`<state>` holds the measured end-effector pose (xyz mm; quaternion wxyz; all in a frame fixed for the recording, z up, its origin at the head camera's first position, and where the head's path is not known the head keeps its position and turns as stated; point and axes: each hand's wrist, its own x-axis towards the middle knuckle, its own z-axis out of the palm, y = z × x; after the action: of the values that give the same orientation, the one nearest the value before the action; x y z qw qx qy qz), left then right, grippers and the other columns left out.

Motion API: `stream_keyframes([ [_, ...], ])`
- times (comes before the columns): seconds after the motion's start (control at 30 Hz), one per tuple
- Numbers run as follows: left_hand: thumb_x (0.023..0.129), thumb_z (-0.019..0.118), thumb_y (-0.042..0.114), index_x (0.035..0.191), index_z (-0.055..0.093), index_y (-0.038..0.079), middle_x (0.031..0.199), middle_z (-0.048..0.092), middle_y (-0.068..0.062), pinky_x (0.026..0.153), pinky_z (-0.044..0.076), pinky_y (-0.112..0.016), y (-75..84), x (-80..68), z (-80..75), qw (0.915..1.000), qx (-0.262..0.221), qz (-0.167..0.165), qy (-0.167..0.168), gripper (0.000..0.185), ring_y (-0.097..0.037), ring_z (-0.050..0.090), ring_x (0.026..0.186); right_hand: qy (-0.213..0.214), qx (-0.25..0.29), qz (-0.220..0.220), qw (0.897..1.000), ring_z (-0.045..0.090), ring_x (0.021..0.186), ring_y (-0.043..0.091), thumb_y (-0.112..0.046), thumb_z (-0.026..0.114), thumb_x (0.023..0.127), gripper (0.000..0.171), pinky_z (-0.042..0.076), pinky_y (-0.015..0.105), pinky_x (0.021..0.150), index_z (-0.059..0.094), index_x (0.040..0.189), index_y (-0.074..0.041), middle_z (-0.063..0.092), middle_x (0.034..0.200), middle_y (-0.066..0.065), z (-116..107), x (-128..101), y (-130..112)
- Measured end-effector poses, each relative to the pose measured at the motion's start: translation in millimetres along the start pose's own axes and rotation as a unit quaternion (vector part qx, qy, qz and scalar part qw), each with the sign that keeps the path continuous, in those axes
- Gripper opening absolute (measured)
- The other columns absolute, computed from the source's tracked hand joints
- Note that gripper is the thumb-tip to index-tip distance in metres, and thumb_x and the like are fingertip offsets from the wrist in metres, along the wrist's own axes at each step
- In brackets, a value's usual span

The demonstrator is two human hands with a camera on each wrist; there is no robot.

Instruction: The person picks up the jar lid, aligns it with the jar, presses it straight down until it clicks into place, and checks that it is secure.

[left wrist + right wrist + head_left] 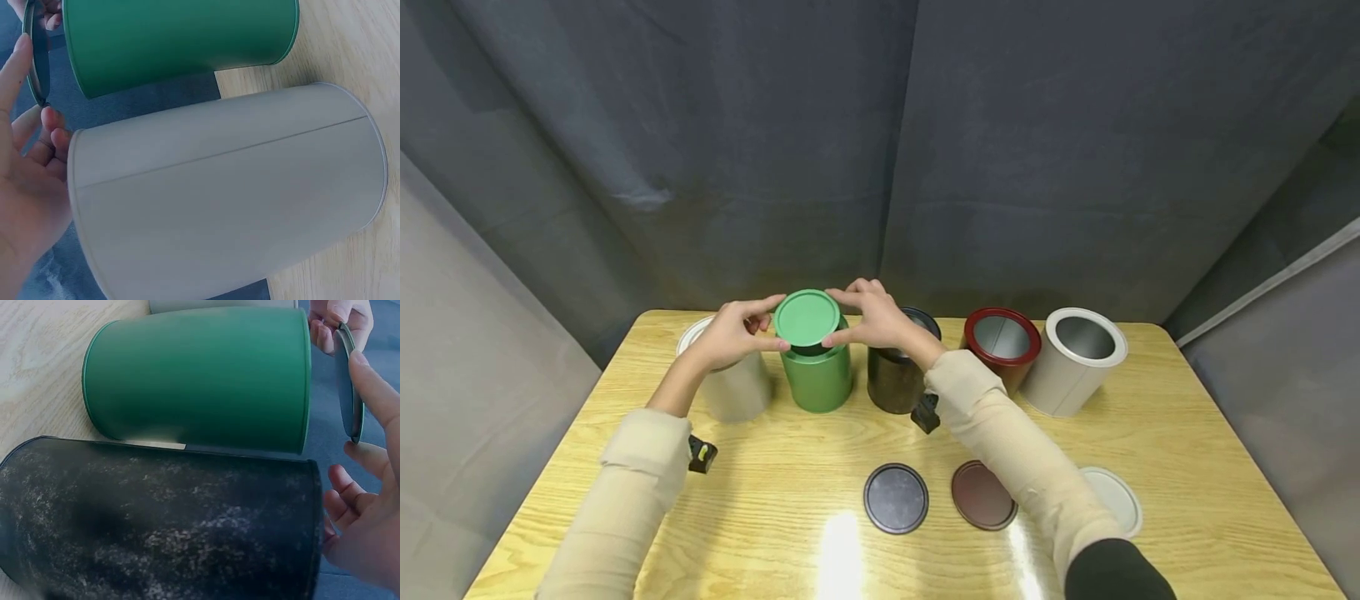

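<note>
A green lid (807,317) is held tilted just above the mouth of a green can (817,377) at the back of the wooden table (790,467). My left hand (739,332) pinches the lid's left edge between thumb and fingers. My right hand (871,318) pinches its right edge. In the left wrist view the lid (36,62) stands a little off the green can (181,37). The right wrist view shows the lid (347,384) apart from the can's rim (306,381).
A grey can (737,387) stands left of the green one, a black can (895,379) to its right, then an open red can (1002,343) and an open white can (1075,360). Black (896,497), red (982,496) and white (1116,497) lids lie on the near table.
</note>
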<state>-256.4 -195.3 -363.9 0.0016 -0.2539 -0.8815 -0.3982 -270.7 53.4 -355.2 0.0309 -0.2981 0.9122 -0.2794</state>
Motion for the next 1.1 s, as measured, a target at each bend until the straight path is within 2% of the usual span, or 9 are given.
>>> stream_keyframes([
  [0.13,0.067,0.081,0.023,0.129,0.05,0.003,0.085,0.049,-0.006,0.066,0.036,-0.032,-1.2,1.6,0.2,0.9996,0.029,-0.006,0.0,0.072,-0.02,0.042,0.077,-0.011,-0.001,0.011,1.0,0.036,0.095,0.021,-0.045,0.073,0.073,0.078,0.031,0.034,0.079,0.041,0.138,-0.016,0.046,0.11,0.011,2.2,1.6,3.3],
  [0.33,0.067,0.081,0.022,0.131,0.048,0.003,0.109,0.051,-0.013,0.085,0.036,-0.045,-0.6,1.9,2.1,0.9993,0.018,-0.026,-0.018,0.074,-0.03,0.044,0.105,-0.018,-0.011,0.027,0.999,0.036,0.098,0.021,-0.048,0.072,0.072,0.079,0.03,0.036,0.081,0.041,0.138,-0.017,0.045,0.111,0.007,5.5,0.4,6.7],
  [0.47,0.067,0.081,0.024,0.13,0.049,0.002,0.116,0.049,-0.016,0.089,0.032,-0.05,-2.8,1.7,4.0,0.9983,0.04,-0.032,-0.028,0.074,-0.033,0.04,0.108,-0.016,-0.017,0.028,0.999,0.036,0.1,0.021,-0.048,0.073,0.071,0.078,0.028,0.037,0.08,0.044,0.136,-0.017,0.045,0.111,0.007,7.4,-1.8,6.8],
  [0.6,0.065,0.082,0.026,0.129,0.051,0.004,0.121,0.048,-0.016,0.091,0.031,-0.05,-5.8,0.8,5.5,0.9971,0.052,-0.041,-0.036,0.074,-0.032,0.038,0.111,-0.016,-0.029,0.026,0.999,0.035,0.104,0.022,-0.049,0.073,0.07,0.077,0.027,0.038,0.081,0.046,0.135,-0.017,0.045,0.115,0.007,10.4,-2.6,7.2],
  [0.87,0.065,0.082,0.028,0.129,0.052,0.006,0.125,0.045,-0.017,0.093,0.03,-0.052,-7.8,-0.3,5.5,0.9955,0.048,-0.06,-0.055,0.074,-0.033,0.035,0.115,-0.025,-0.043,0.03,0.998,0.035,0.103,0.023,-0.051,0.072,0.07,0.077,0.026,0.042,0.082,0.047,0.134,-0.016,0.044,0.118,0.008,13.6,-3.2,5.9],
  [1.1,0.065,0.082,0.029,0.129,0.052,0.007,0.127,0.044,-0.015,0.095,0.027,-0.053,-7.4,0.7,5.3,0.9937,0.026,-0.08,-0.074,0.073,-0.032,0.032,0.118,-0.034,-0.051,0.031,0.998,0.035,0.104,0.023,-0.052,0.072,0.07,0.075,0.025,0.041,0.083,0.049,0.132,-0.016,0.043,0.119,0.008,13.9,-3.3,6.4],
])
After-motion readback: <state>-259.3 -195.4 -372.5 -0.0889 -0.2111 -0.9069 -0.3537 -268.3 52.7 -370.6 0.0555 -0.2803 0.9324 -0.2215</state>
